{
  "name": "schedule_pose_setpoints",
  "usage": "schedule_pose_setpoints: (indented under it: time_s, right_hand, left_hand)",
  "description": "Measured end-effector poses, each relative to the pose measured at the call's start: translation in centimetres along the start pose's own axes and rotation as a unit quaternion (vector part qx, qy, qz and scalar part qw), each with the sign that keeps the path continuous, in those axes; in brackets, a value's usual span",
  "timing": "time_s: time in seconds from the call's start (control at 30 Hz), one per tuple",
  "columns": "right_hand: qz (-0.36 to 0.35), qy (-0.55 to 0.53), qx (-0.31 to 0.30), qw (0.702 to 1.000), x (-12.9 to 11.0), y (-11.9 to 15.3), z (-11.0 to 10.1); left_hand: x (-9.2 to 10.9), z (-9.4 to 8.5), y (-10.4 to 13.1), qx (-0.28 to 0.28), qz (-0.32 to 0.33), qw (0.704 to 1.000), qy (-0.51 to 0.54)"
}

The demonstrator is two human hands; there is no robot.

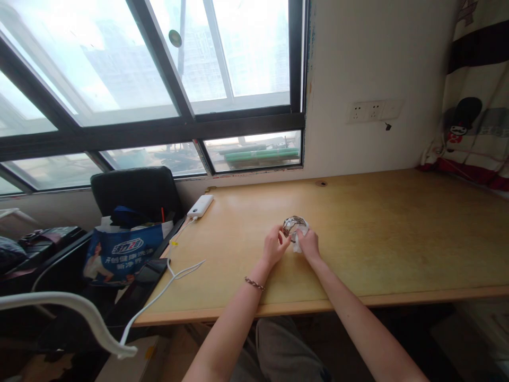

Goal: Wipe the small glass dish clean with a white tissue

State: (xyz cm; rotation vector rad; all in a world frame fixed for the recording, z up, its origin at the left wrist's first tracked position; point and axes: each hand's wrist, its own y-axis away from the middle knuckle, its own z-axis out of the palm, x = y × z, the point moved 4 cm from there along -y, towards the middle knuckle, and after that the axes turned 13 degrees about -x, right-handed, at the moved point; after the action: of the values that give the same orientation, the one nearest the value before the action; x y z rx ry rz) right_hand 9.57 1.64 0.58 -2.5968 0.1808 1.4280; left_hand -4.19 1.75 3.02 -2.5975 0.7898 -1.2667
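Observation:
Over the middle of the wooden desk, a small round shiny object [292, 225] with a dark and silvery pattern is held between my two hands. My left hand [274, 245] grips its left side, fingers curled, with a braided bracelet on the wrist. On the other side, my right hand [309, 243] pinches a crumpled white tissue [299, 231] against the object's right side. The tissue hangs down a little between the hands. Exactly what the round object is cannot be made out.
The desk [389, 228] stretches right towards a curtain [477, 116]. A white power bank [200, 206] with a white cable [159, 295] lies at its left edge. Further left, a blue bag [123, 254] rests on a black chair [135, 191]. A window is behind.

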Motion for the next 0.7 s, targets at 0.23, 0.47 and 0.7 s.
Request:
schedule_pose_setpoints:
  time_s: [0.23,0.47,0.7]
  right_hand:
    - [-0.154,0.239,0.045,0.958,-2.2,1.8,-2.5]
    - [-0.059,0.032,0.013,0.998,-0.6,0.2,-0.8]
    - [0.079,-0.26,-0.115,0.955,1.2,0.0,2.8]
  left_hand:
    - [0.4,1.0,0.0,-0.069,0.025,0.997,-0.04]
    - [-0.3,1.0,0.1,-0.042,-0.042,0.997,0.058]
    - [-1.0,0.3,0.3,0.038,-0.07,0.997,0.012]
